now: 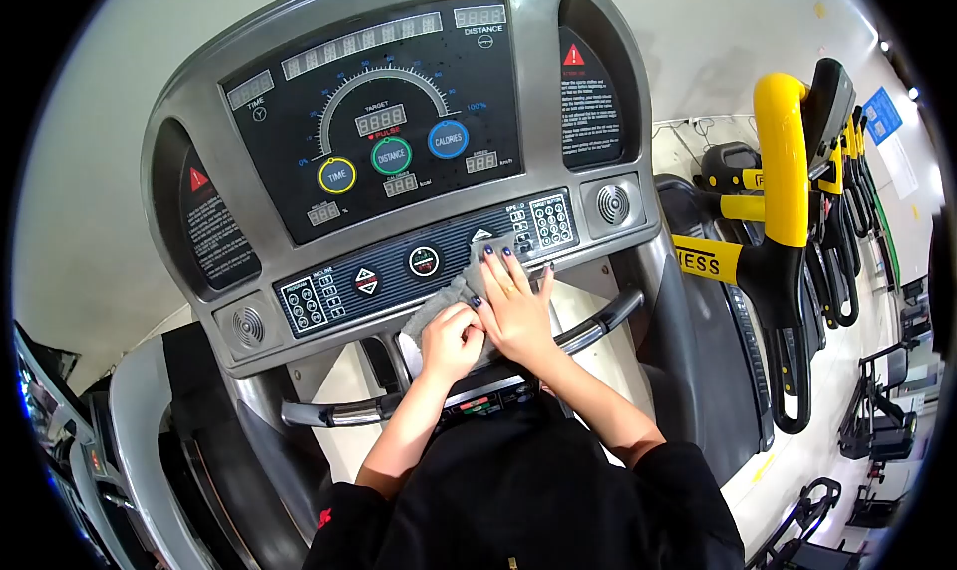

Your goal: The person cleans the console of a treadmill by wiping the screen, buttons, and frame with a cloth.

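A grey cloth [439, 306] lies bunched on the lower control strip [394, 268] of a treadmill console, its upper end over the buttons near the speed label. My left hand [454, 341] is closed on the cloth's lower part, at the console's front edge. Just to the right, my right hand [514, 306] lies flat on the cloth with dark-nailed fingers stretched out and slightly apart, pressing it against the panel. The dark display [377, 111] with its dials rises above both hands. Part of the cloth is hidden under my hands.
A curved handlebar [604, 321] crosses below the console, under my forearms. To the right stand another machine with a yellow upright handle [781, 161] and several similar ones behind it. Treadmill parts [140, 440] fill the left side. A pale wall [90, 171] stands behind the console.
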`<state>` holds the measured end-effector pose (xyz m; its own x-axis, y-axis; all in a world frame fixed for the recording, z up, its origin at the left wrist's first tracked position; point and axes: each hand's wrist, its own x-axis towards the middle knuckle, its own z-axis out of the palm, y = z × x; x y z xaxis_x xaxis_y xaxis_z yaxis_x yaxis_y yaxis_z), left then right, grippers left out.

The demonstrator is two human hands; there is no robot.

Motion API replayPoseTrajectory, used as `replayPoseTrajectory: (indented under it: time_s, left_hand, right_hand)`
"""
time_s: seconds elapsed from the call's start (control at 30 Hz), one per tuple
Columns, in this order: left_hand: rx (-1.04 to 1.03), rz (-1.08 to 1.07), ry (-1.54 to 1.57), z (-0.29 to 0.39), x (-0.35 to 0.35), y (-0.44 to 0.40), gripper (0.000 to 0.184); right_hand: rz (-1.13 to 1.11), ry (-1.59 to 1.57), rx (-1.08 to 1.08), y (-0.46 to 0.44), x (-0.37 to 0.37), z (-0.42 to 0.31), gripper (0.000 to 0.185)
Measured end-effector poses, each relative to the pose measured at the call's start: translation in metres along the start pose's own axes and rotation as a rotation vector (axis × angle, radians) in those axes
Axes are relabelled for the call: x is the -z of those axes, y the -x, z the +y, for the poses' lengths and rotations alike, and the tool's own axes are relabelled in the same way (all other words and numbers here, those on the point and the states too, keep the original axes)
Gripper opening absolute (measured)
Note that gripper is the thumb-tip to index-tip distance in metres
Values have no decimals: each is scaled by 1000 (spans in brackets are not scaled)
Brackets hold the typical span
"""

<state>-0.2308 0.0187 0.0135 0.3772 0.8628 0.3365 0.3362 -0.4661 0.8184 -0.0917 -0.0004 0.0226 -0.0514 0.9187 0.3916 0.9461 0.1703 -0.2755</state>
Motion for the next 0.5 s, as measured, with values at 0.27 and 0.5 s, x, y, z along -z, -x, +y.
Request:
replayPoseTrajectory:
  time_s: [0.27,0.5]
  left_hand:
    - [-66,181,-173,11,3,3,6]
    - [-56,254,-309,15,5,7,24]
  right_hand:
    - [-16,52,25,-9,4,0,49]
    - [51,56,13,-36,-10,-6,55]
